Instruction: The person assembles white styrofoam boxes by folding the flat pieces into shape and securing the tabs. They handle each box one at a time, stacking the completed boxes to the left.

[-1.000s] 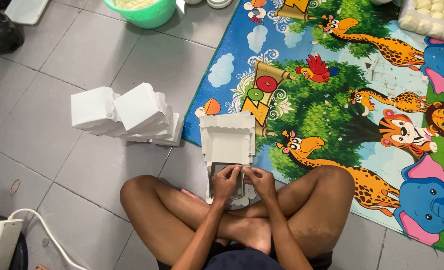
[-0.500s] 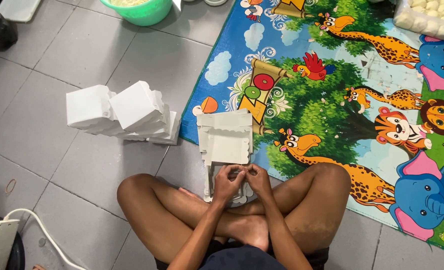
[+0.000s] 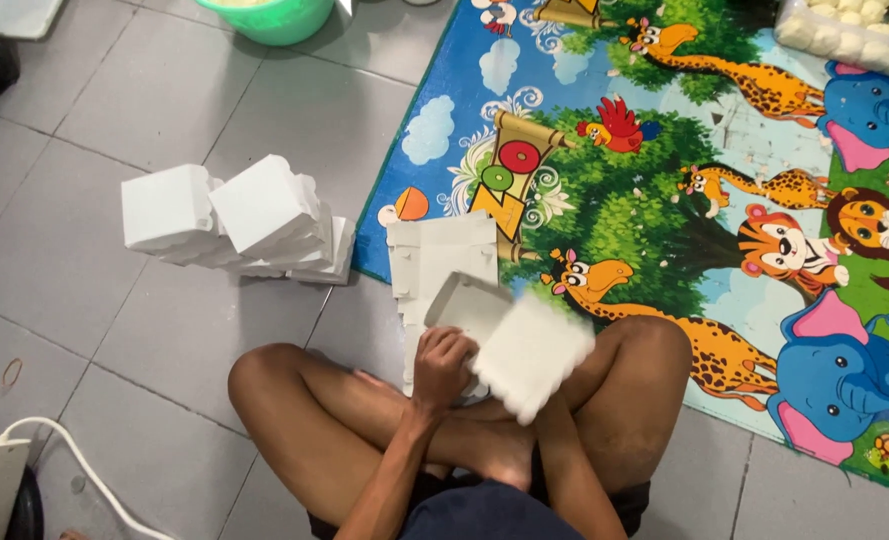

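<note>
Keep the white folded paperboard box [image 3: 529,352] steady over your crossed legs while you work its flaps, and press each tab fully home before you let go; that is my judgement of what this step needs. Your left hand [image 3: 442,366] is curled shut on the box's near left edge, wrist bent down, forearm rising from your lap. Your right hand is hidden behind the tilted, blurred box, so you cannot tell its grip; only the forearm shows, running up under the box.

Just beyond your hands, the flat stack of unfolded white box blanks [image 3: 442,262] lies on the grey tiled floor [image 3: 94,310], touching the edge of the colourful animal-print play mat [image 3: 684,190]. Farther left, well apart, sits the leaning pile of finished white boxes [image 3: 234,218]. At the far edge stands a green plastic basin [image 3: 276,20].
</note>
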